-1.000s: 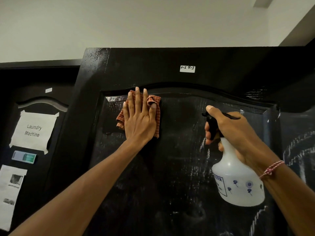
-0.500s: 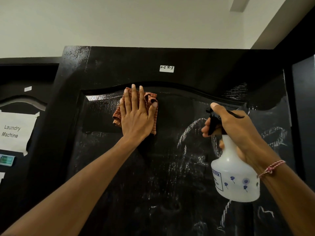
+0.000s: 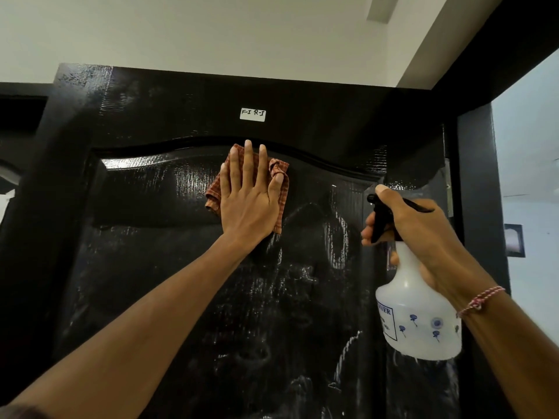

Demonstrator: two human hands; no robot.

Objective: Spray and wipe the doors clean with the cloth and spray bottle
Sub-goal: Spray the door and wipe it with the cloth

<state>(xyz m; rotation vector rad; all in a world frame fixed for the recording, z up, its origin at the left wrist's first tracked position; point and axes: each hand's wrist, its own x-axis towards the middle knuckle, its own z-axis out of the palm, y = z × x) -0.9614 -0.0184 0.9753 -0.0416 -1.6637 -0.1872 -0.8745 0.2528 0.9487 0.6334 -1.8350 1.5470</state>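
A glossy black door (image 3: 157,297) with a raised arched panel fills the view, wet and streaked with white marks. My left hand (image 3: 249,195) presses an orange checked cloth (image 3: 279,204) flat against the top of the panel, fingers straight and spread. At the right, my right hand (image 3: 423,237) grips the neck of a white spray bottle (image 3: 420,322) with a black trigger head, nozzle facing the door. A small white label (image 3: 253,114) sits on the door above the panel.
Another dark door (image 3: 18,164) stands at the far left. On the right, the black door frame (image 3: 475,182) borders an opening onto a pale room with a dark picture (image 3: 514,240) on its wall. White wall and ceiling lie above.
The view has swung right, so the left door with its paper signs has slid out of sight. My left hand and the cloth have moved right along the panel's top. The bottle stays held.
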